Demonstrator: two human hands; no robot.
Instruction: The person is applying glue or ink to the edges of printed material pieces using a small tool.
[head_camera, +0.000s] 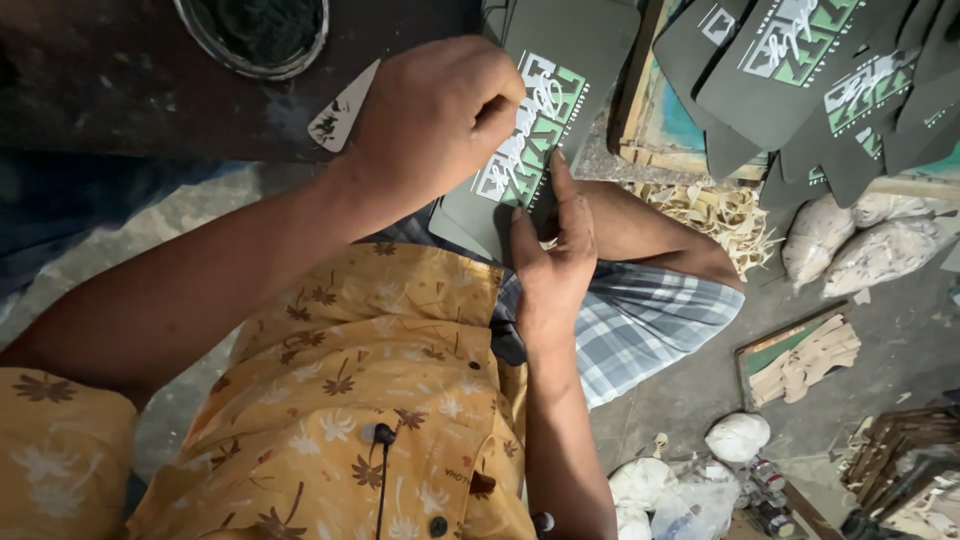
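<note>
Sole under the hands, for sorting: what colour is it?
Dark grey sole, green-and-white print; head view.
</note>
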